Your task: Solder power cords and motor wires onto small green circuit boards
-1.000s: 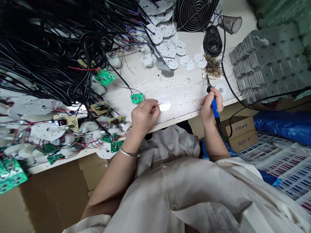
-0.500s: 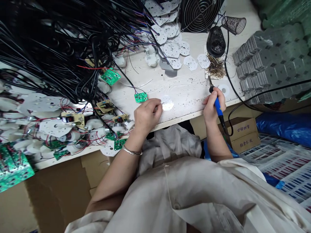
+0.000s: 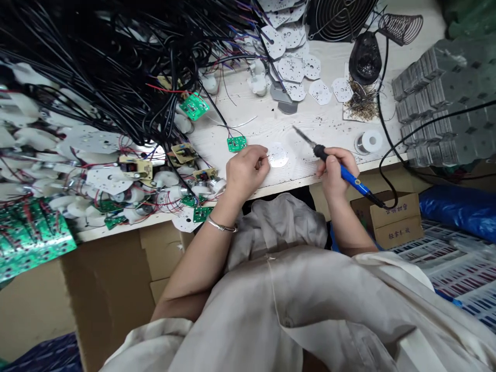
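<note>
My right hand (image 3: 333, 181) is closed around the blue handle of a soldering iron (image 3: 353, 181), whose metal tip points up and left over the bench. My left hand (image 3: 246, 173) has its fingers pinched together at the left edge of a white, roughly octagonal circuit board (image 3: 278, 155). Whatever is between those fingertips is too small to make out. Just beyond the left knuckles lies a small green circuit board (image 3: 236, 143) with a dark cable running up from it. A roll of solder wire (image 3: 369, 141) stands to the right of the iron.
Black cables (image 3: 116, 67) and white motor parts crowd the left side. White boards (image 3: 291, 68) pile up at the back near a fan (image 3: 337, 18). An iron stand (image 3: 399, 28) and stacked grey plates (image 3: 426, 98) are at the right. Cardboard boxes (image 3: 399, 222) sit below.
My right hand has swung the soldering iron's tip left, from the debris patch towards the white board. My left hand keeps its pinch beside that board. The whole view has shifted slightly.
</note>
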`<state>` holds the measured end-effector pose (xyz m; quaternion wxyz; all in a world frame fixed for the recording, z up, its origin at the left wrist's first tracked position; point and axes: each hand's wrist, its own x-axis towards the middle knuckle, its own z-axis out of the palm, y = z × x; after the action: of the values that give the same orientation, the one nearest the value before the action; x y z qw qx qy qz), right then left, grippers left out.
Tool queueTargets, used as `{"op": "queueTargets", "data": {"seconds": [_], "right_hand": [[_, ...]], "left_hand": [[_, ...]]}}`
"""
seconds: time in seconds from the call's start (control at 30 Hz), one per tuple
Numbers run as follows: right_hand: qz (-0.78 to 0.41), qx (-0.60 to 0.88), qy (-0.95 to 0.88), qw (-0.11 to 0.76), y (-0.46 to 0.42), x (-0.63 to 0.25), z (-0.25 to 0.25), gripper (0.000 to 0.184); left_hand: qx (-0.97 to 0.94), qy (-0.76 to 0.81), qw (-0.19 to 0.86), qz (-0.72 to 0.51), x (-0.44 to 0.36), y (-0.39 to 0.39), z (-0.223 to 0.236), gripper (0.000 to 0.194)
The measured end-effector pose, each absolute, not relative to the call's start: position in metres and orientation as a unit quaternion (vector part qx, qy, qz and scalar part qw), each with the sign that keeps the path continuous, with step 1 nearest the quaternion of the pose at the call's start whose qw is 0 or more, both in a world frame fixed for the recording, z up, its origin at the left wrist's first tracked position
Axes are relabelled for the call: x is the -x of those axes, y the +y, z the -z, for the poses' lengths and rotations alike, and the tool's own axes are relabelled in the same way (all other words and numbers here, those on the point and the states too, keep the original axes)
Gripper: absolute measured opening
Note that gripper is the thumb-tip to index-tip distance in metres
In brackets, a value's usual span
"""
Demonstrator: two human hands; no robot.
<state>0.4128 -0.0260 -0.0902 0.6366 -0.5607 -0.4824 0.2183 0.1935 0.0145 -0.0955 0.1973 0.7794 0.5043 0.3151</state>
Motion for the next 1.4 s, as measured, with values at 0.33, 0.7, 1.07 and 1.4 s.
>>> {"op": "queueTargets", "data": {"seconds": [0.33,0.7,1.07,1.4], "right_hand": [[-0.305,0.584,-0.464,0.592,-0.029,-0.391,0.089,0.049],[-0.331,0.595,-0.509,0.527,-0.025,-0.394,0.080,0.053],[-0.355,0.586,-0.497,0.533,-0.021,-0.396,0.082,0.049],[-0.347,0.581,-0.501,0.539,-0.020,-0.397,0.085,0.044]], "left_hand": [[-0.780,0.488,0.208,-0.332,-0.192,0.018,0.094,0.011],[-0.776,0.502,0.238,-0.300,-0.192,0.017,0.090,0.013],[-0.773,0.514,0.234,-0.291,-0.195,0.016,0.089,0.014],[-0.769,0.516,0.252,-0.281,-0.194,0.017,0.090,0.014]]}}
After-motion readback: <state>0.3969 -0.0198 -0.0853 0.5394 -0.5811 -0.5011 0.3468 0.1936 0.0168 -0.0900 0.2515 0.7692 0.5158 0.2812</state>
